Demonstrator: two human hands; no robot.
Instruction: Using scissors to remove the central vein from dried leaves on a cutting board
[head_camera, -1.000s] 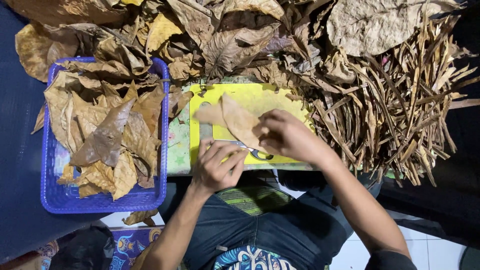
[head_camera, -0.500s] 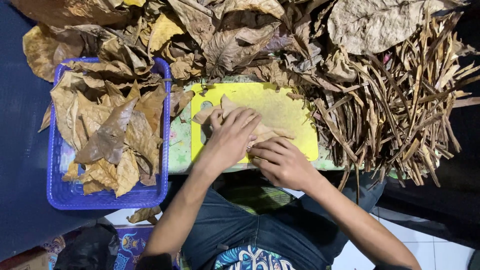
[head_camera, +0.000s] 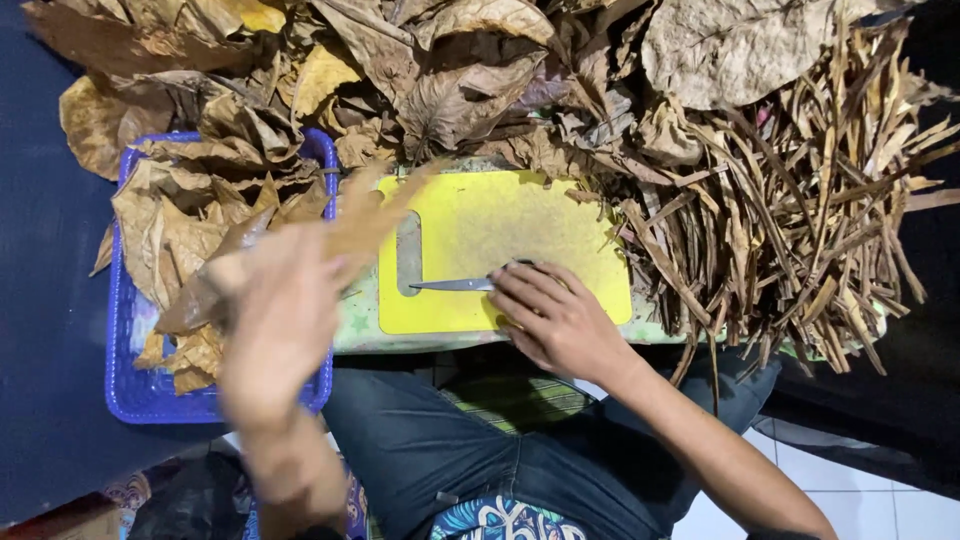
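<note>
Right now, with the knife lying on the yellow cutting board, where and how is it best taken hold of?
Probably by the handle end, under the right hand, coming from the right. The knife lies flat with its bare blade pointing left across the cutting board, so that side is best avoided. The handle itself is hidden by the fingers.

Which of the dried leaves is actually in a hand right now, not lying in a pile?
The blurred brown leaf held by the left hand, raised over the blue basket edge. All other leaves lie loose in the basket or heaped behind the yellow cutting board.
</note>
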